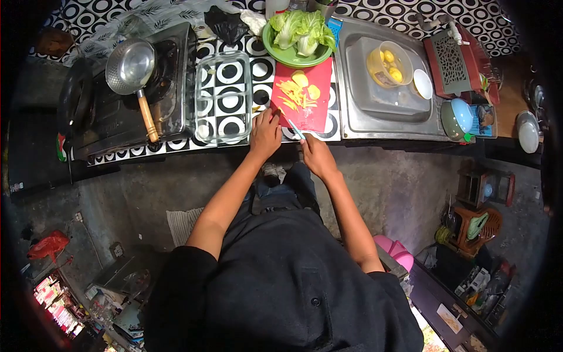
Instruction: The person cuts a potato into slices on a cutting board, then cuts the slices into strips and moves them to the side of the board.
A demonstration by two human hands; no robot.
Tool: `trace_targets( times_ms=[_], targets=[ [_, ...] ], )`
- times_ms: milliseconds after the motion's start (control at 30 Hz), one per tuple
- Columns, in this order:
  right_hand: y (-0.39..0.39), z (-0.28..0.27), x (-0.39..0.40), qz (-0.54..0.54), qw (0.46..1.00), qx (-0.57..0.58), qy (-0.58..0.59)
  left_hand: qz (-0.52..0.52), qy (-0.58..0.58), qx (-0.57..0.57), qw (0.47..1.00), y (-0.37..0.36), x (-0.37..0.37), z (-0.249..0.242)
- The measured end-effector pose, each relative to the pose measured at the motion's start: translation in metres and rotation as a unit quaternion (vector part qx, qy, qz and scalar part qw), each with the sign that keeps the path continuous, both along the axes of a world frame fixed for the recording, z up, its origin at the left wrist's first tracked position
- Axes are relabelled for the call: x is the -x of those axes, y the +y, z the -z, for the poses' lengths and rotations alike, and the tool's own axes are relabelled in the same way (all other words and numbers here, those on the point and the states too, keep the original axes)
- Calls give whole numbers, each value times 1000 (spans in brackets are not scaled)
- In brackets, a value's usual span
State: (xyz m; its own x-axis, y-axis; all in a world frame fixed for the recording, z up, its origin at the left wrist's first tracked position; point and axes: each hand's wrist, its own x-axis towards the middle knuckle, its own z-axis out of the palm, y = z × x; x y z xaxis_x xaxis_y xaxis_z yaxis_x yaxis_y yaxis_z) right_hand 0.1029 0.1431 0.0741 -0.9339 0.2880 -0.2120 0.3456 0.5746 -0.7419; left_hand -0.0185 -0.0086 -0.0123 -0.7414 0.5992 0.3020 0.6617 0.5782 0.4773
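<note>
A red cutting board point(311, 120) lies on the counter in front of me, bearing yellow-orange vegetable strips point(291, 94) and a few larger cut pieces point(314, 92). My right hand point(318, 155) grips a knife point(297, 129) with a light blue handle at the board's near edge. At the board's left edge rests my left hand point(265, 134), its fingers stretched out and somewhat apart, with nothing visible in them. Just behind the board, a green bowl point(287, 57) holds leafy lettuce-like greens point(302, 32).
Left of the board is a clear glass dish point(202, 120). A saucepan point(126, 67) with a wooden handle sits on the stove point(99, 126). To the right, a yellowish tub point(375, 58) with round yellow vegetables stands at the metal sink point(363, 126), beside a white bowl point(423, 84).
</note>
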Motion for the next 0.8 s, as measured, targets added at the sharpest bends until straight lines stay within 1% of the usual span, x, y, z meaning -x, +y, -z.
trace_targets(
  times_ms=[467, 667, 800],
  targets=[
    [5, 2, 1, -13, 999, -32, -2, -2, 5, -1, 1000, 1, 1, 0],
    [6, 8, 0, -27, 998, -52, -21, -6, 6, 2, 1000, 2, 0, 0],
    [6, 12, -1, -24, 999, -41, 8, -6, 10, -6, 1000, 2, 0, -1]
  ],
)
